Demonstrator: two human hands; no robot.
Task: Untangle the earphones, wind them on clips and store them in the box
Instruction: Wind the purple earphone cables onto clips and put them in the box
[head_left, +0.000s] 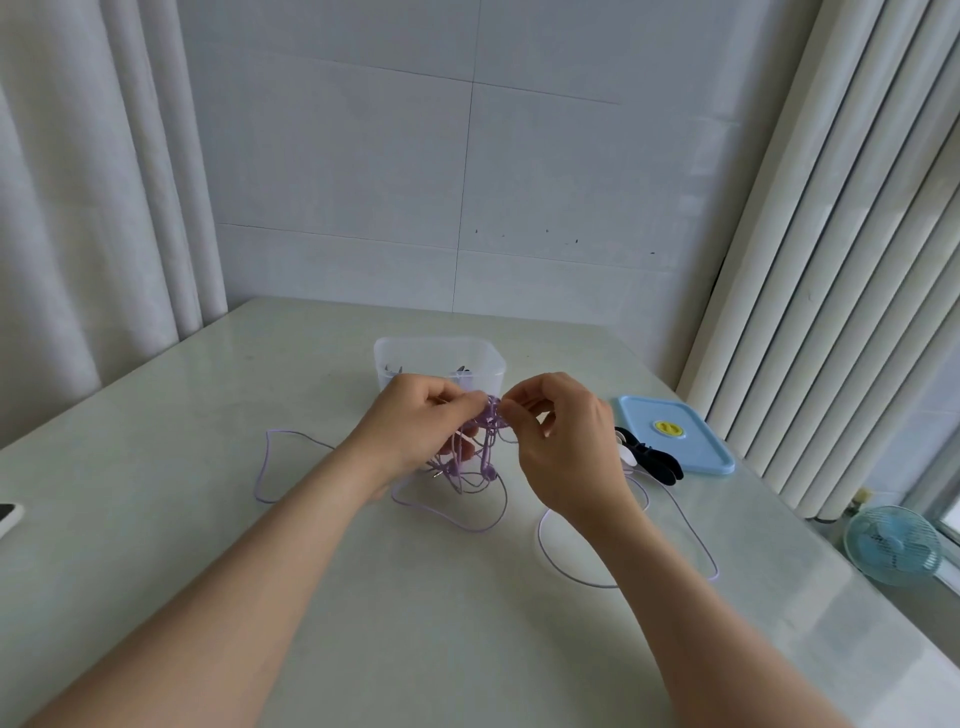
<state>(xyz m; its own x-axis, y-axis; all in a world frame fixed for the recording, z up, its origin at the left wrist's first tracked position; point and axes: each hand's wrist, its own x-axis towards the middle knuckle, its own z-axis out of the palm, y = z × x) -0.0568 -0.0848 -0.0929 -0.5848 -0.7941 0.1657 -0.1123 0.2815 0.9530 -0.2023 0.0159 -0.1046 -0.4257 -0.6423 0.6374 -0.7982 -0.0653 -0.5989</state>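
Purple earphones (485, 441) hang in a tangled knot between my two hands, lifted a little above the table. My left hand (415, 421) pinches the knot from the left and my right hand (558, 431) pinches it from the right. Loose loops of the cable trail on the table to the left, below the hands and to the right. Just behind my hands stands a clear plastic box (439, 351), open, with some dark items inside that are hard to make out. Black and white clips (652, 460) lie to the right of my right hand.
The box's blue lid (691, 431) lies on the table at the right, with the clips partly on its front edge. A white device (8, 517) sits at the table's left edge. A small blue fan (891, 545) stands beyond the table's right edge. Curtains hang on both sides.
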